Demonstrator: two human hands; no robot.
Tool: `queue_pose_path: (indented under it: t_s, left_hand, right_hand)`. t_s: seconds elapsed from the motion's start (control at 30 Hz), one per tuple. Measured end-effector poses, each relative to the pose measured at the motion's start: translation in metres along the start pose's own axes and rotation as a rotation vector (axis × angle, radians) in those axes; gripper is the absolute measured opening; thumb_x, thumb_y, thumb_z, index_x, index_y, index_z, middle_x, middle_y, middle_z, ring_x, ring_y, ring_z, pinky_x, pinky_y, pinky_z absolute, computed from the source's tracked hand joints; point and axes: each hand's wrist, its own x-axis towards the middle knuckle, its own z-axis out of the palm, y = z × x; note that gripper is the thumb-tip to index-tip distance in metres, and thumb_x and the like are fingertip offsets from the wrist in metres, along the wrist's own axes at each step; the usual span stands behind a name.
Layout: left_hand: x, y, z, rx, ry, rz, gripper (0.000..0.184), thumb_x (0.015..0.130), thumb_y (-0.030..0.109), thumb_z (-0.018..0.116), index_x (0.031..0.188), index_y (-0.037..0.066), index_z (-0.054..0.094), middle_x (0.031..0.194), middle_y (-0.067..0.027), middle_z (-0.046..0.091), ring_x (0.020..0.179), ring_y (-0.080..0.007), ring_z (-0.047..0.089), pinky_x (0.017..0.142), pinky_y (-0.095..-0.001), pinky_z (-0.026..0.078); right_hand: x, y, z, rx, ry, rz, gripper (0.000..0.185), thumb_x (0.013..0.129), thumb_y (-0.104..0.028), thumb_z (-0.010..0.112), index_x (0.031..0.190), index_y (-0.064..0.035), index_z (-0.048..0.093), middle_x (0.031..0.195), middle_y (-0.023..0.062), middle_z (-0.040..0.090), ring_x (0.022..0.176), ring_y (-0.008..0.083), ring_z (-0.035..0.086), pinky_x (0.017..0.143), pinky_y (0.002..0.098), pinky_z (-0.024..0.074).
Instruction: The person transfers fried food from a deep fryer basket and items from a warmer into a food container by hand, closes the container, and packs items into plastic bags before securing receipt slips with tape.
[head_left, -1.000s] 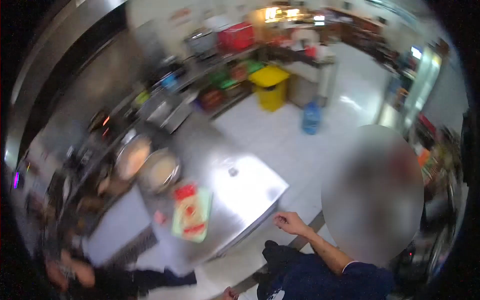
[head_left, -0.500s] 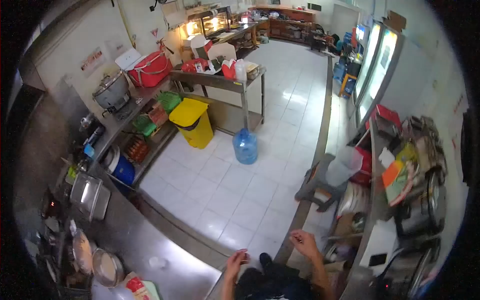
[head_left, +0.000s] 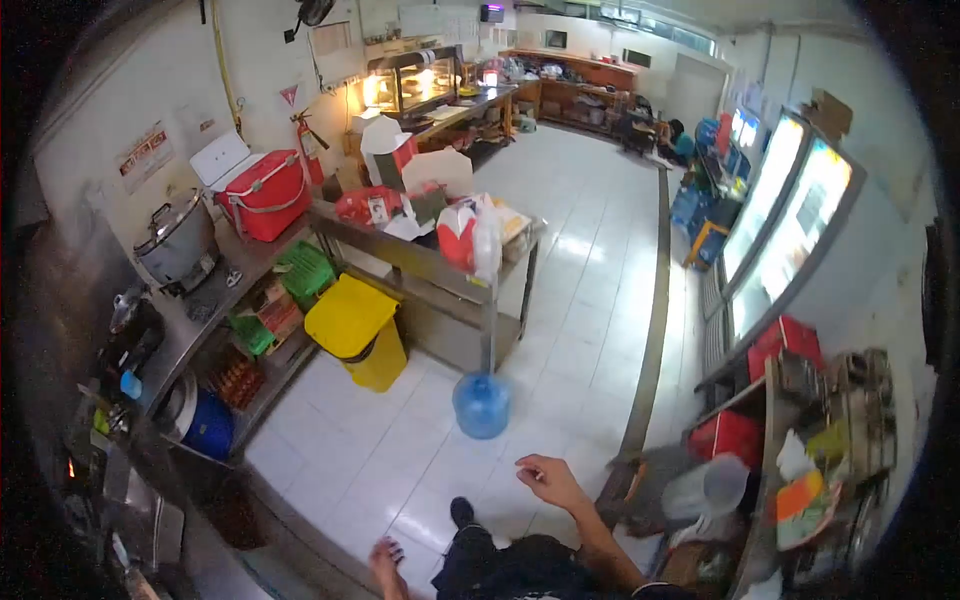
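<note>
My left hand point(head_left: 386, 562) hangs low at the bottom of the view, its fingers loosely bent and apart, with nothing visible in it. Over the white floor tiles, my right hand point(head_left: 552, 482) is held out in front of my body, empty, its fingers loosely curled. The nearest object ahead of it is a large blue water jug point(head_left: 482, 405) standing on the floor. Neither hand touches it. One dark shoe point(head_left: 462, 512) shows between my hands.
A yellow bin point(head_left: 352, 325) stands beside a metal table point(head_left: 400, 250) loaded with boxes and bags. Along the left wall, a counter carries a large pot point(head_left: 176, 243) and a red cooler point(head_left: 264, 195). Shelving with a clear plastic container point(head_left: 708, 487) lines the right, before glass-door fridges point(head_left: 780, 230).
I have moved forward, away from the steel counter at lower left. The jug, bin and table appear closer. My hands have swung farther apart, the left one lower.
</note>
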Motion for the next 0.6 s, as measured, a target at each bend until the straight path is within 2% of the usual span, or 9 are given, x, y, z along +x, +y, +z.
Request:
queue_pose_path:
  t_s: [0.07,0.13,0.17,0.27,0.33,0.4,0.47,0.53,0.6]
  left_hand:
    - [0.033,0.014,0.167,0.561,0.420,0.353,0.021,0.095,0.024,0.058,0.103,0.006,0.064,0.086,-0.0053,0.065,0.069,-0.0136,0.061,0.059,-0.0281,0.049]
    - [0.084,0.029,0.271,0.639,0.413,0.364,0.020,0.096,0.022,0.057,0.103,0.005,0.064,0.086,-0.0054,0.065,0.070,-0.0135,0.061,0.060,-0.0275,0.049]
    - [0.109,0.027,0.299,0.701,0.394,0.387,0.019,0.096,0.020,0.055,0.103,0.005,0.064,0.086,-0.0055,0.065,0.070,-0.0135,0.061,0.062,-0.0268,0.049]
    - [0.196,0.013,0.345,0.775,0.409,0.317,0.029,0.096,0.028,0.057,0.109,0.003,0.064,0.088,-0.0090,0.066,0.072,-0.0178,0.063,0.063,-0.0304,0.051]
    - [0.243,-0.010,0.354,0.804,0.448,0.313,0.027,0.096,0.026,0.056,0.108,0.003,0.064,0.090,-0.0094,0.066,0.072,-0.0177,0.064,0.064,-0.0303,0.051]
    - [0.274,-0.043,0.342,0.719,0.639,0.318,0.020,0.094,0.021,0.059,0.104,0.004,0.064,0.085,-0.0068,0.066,0.073,-0.0148,0.063,0.063,-0.0280,0.050]
    - [0.283,-0.085,0.335,0.550,0.867,0.295,0.025,0.091,0.024,0.064,0.106,0.005,0.064,0.085,-0.0079,0.066,0.075,-0.0170,0.065,0.062,-0.0277,0.051]
    - [0.274,-0.125,0.372,0.388,0.938,0.276,0.038,0.096,0.035,0.055,0.120,0.007,0.059,0.110,-0.0140,0.062,0.095,-0.0282,0.062,0.084,-0.0390,0.052]
    - [0.266,-0.153,0.415,0.361,1.000,0.232,0.040,0.096,0.035,0.054,0.123,0.006,0.057,0.115,-0.0152,0.061,0.100,-0.0309,0.060,0.087,-0.0405,0.051]
  right_hand:
    - [0.059,-0.009,-0.034,-0.026,0.002,-0.046,0.022,0.088,-0.015,0.068,0.108,-0.0063,0.067,0.083,0.0063,0.069,0.073,0.0142,0.064,0.068,0.0314,0.0536]
    - [0.131,-0.019,-0.088,0.012,0.158,0.008,0.019,0.086,-0.012,0.068,0.104,-0.0053,0.068,0.084,0.0111,0.071,0.074,0.0182,0.068,0.068,0.0303,0.0546]
    - [0.163,-0.006,-0.109,0.038,0.218,0.026,0.018,0.086,-0.012,0.068,0.103,-0.0048,0.068,0.084,0.0109,0.071,0.074,0.0175,0.068,0.067,0.0304,0.0545]
    - [0.273,0.058,-0.166,0.068,0.305,0.048,0.014,0.087,-0.010,0.067,0.099,-0.0034,0.068,0.082,0.0098,0.071,0.073,0.0164,0.068,0.064,0.0295,0.0539]
    - [0.359,0.107,-0.203,0.121,0.263,0.093,0.015,0.088,-0.007,0.064,0.101,-0.0016,0.067,0.080,0.0054,0.069,0.069,0.0101,0.063,0.062,0.0256,0.0519]
    - [0.459,0.146,-0.235,0.151,0.243,0.036,0.012,0.088,-0.006,0.063,0.098,-0.0008,0.068,0.079,0.0060,0.069,0.068,0.0100,0.064,0.062,0.0266,0.0520]
    - [0.561,0.173,-0.258,-0.028,0.255,-0.023,0.011,0.087,-0.005,0.063,0.096,-0.0012,0.069,0.077,0.0070,0.069,0.068,0.0111,0.064,0.063,0.0266,0.0519]
    - [0.664,0.190,-0.276,0.004,0.248,-0.115,0.011,0.086,-0.007,0.064,0.093,-0.0011,0.069,0.077,0.0084,0.069,0.068,0.0141,0.065,0.064,0.0281,0.0518]
    - [0.747,0.180,-0.297,-0.102,0.187,-0.107,0.013,0.084,-0.012,0.066,0.092,-0.0021,0.069,0.078,0.0102,0.070,0.070,0.0172,0.066,0.066,0.0295,0.0521]
